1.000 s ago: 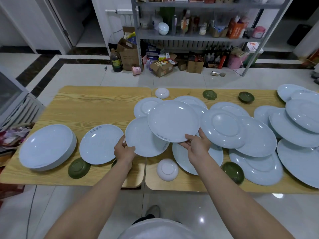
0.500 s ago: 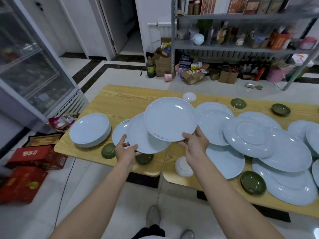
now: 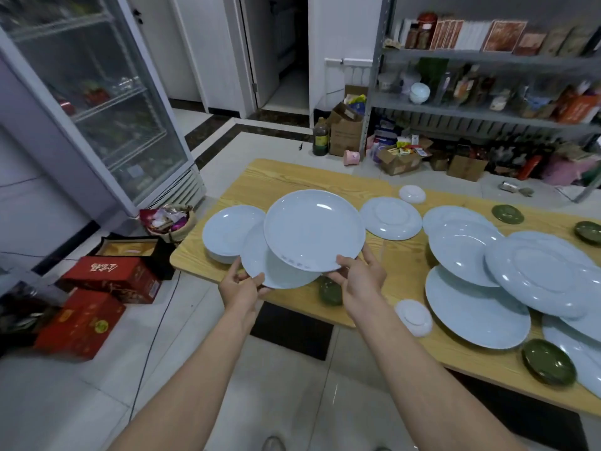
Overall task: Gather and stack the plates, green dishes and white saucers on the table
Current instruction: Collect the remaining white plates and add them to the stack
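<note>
My right hand [image 3: 359, 278] grips the near rim of a pale blue plate [image 3: 313, 229], held above the wooden table [image 3: 403, 265]. My left hand [image 3: 239, 286] pinches the rim of a second plate [image 3: 279, 275] that sits partly under the first. Just beyond them, a stack of plates [image 3: 227, 234] stands at the table's left end. More blue plates [image 3: 540, 271] overlap on the right. Green dishes [image 3: 548, 361] [image 3: 330, 291] and upturned white saucers [image 3: 413, 317] [image 3: 412, 194] lie among them.
A glass-door fridge [image 3: 107, 102] stands at the left, with red boxes [image 3: 107, 279] and a basket [image 3: 169, 222] on the floor beside the table's corner. Metal shelving [image 3: 487, 109] with goods and cardboard boxes lines the far wall. Tiled floor lies between me and the table.
Both hands have carried their plates leftward to the table's left end, close to the stack there. The view has swung left, bringing in the fridge and red boxes.
</note>
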Demonstrator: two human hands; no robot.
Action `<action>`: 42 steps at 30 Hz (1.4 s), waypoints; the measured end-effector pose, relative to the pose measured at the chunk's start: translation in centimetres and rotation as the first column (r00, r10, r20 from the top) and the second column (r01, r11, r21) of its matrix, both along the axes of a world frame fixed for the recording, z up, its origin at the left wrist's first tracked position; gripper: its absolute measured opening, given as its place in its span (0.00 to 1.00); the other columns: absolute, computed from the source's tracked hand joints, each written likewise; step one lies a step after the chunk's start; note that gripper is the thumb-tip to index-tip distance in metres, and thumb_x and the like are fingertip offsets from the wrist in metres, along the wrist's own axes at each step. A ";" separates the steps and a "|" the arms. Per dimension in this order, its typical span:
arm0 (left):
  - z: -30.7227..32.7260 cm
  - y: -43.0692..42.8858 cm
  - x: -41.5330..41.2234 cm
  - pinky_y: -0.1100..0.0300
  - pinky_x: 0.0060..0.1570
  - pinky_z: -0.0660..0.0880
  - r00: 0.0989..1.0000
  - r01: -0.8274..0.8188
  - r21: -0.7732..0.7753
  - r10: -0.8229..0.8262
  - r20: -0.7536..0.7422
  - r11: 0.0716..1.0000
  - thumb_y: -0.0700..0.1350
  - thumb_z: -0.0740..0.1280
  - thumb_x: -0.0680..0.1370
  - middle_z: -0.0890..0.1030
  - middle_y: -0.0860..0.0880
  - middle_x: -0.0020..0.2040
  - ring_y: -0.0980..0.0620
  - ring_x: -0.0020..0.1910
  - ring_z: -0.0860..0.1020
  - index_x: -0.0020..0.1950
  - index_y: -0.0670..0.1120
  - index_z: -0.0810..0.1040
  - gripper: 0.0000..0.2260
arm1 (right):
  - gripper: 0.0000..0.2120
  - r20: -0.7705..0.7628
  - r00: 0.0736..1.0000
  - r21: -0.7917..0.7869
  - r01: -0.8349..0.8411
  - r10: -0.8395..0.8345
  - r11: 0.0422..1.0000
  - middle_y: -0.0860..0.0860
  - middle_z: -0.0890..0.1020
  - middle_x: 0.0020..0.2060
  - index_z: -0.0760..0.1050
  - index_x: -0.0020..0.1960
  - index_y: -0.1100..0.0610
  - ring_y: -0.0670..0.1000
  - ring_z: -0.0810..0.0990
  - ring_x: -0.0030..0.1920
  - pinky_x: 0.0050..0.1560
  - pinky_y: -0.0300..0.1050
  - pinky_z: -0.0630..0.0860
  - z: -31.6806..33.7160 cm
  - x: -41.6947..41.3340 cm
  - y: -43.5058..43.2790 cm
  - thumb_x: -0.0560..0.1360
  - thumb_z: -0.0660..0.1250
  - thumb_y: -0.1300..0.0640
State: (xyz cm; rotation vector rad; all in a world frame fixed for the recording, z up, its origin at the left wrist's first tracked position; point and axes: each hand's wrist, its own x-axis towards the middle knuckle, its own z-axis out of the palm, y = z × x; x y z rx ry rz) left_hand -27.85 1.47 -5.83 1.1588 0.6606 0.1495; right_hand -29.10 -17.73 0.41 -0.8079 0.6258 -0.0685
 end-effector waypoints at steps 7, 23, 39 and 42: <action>0.1 7.1 0.5 0.52 0.40 0.84 0.999 0.040 0.001 -0.040 -0.006 0.999 0.26 0.71 0.72 0.79 0.41 0.58 0.44 0.52 0.82 0.76 0.47 0.68 0.34 | 0.33 -0.014 1.000 -0.023 -0.001 0.001 1.000 0.55 0.82 0.59 0.70 0.73 0.56 0.58 0.85 0.47 0.41 0.55 0.84 0.3 0.3 7.1 0.72 0.66 0.77; -0.7 12.2 8.3 0.55 0.36 0.83 0.997 -0.054 0.002 0.054 -0.060 0.999 0.28 0.71 0.74 0.78 0.43 0.59 0.43 0.54 0.81 0.77 0.47 0.66 0.35 | 0.34 -0.061 0.994 -0.028 -0.094 0.092 0.995 0.56 0.80 0.62 0.68 0.75 0.55 0.57 0.84 0.48 0.39 0.53 0.84 -1.0 8.8 12.1 0.73 0.67 0.76; -3.5 16.2 15.4 0.56 0.33 0.82 0.986 -0.043 0.042 0.049 -0.158 0.998 0.27 0.70 0.74 0.79 0.41 0.57 0.43 0.52 0.81 0.73 0.47 0.71 0.31 | 0.35 -0.172 0.981 -0.068 -0.106 0.093 0.992 0.55 0.80 0.61 0.68 0.75 0.55 0.56 0.86 0.36 0.40 0.55 0.85 -4.3 15.8 15.4 0.72 0.66 0.77; -4.3 17.1 16.0 0.58 0.32 0.82 0.986 -0.012 0.062 0.022 -0.167 0.998 0.27 0.71 0.73 0.79 0.43 0.55 0.46 0.49 0.82 0.72 0.47 0.72 0.30 | 0.36 -0.194 0.977 -0.075 -0.100 0.084 0.992 0.55 0.80 0.62 0.68 0.75 0.55 0.56 0.86 0.35 0.42 0.57 0.84 -5.0 16.7 16.0 0.71 0.66 0.77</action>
